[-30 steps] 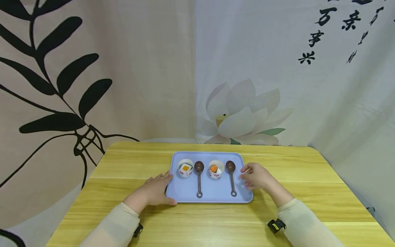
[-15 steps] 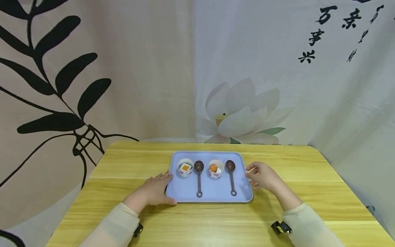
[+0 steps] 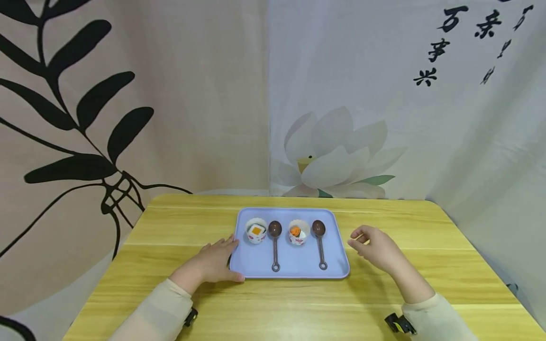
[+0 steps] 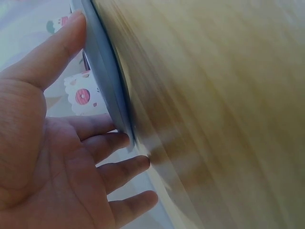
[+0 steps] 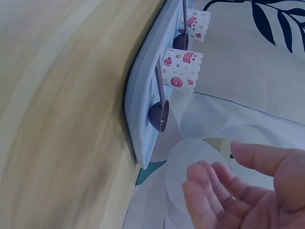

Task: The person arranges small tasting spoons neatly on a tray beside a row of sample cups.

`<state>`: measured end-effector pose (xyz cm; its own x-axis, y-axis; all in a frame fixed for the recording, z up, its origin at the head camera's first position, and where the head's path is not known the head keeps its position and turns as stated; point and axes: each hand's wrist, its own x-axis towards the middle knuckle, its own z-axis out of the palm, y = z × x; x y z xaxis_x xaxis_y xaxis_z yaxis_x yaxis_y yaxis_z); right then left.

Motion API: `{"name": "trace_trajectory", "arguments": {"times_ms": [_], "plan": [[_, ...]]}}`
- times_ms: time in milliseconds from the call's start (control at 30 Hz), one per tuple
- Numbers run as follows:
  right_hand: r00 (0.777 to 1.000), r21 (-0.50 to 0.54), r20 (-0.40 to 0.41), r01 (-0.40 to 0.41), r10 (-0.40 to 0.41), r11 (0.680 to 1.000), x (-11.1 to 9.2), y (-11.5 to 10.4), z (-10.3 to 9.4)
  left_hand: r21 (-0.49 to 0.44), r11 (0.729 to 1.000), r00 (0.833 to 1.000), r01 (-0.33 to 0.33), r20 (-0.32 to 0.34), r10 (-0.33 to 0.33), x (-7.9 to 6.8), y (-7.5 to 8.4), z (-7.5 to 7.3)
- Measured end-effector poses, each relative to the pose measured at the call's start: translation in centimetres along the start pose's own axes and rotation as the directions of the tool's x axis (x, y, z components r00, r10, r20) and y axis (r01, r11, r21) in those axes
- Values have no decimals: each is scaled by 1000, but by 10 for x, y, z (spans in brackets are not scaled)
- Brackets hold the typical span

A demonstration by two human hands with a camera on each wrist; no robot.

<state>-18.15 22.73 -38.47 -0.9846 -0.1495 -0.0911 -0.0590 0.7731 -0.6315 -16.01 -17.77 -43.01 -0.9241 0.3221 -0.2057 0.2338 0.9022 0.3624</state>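
A light blue tray [image 3: 296, 265] lies on the table, bearing two paper cups and two brown spoons. The left cup [image 3: 256, 236] has a white piece with an orange-yellow square in it. In the right cup [image 3: 297, 238] sit an orange piece and a white piece. The left spoon [image 3: 275, 246] and the right spoon [image 3: 320, 245] lie bowl-end away from me. My left hand [image 3: 215, 264] rests on the tray's left edge, thumb at the near corner, fingers extended. Right of the tray, apart from it, my right hand [image 3: 377, 248] hovers with loosely bent fingers, holding nothing.
The wooden table [image 3: 273, 308] spreads around the tray. Behind its far edge hangs a pale curtain [image 3: 204, 118] printed with leaves, a lotus and characters. Each sleeve has a dark wrist device near it, such as the right one [image 3: 399, 324].
My right hand has drawn away from the tray's right edge, moving to the right. My left hand, the tray, cups and spoons have stayed in place.
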Motion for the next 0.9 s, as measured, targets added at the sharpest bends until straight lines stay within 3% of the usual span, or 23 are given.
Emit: {"name": "trace_trajectory", "arguments": {"times_ms": [233,533,900], "plan": [[996,-135,-58,59,-67,989,-6,5,0,-2,1000,1000,-1,3,1,1,2,-1],[990,-113,-71,114,-122,987,-8,9,1,1,1000,1000,-7,0,7,3,0,0],[954,-171,-131,248,-271,954,-11,20,-4,18,999,998,-43,-39,44,-2,-3,1]]}}
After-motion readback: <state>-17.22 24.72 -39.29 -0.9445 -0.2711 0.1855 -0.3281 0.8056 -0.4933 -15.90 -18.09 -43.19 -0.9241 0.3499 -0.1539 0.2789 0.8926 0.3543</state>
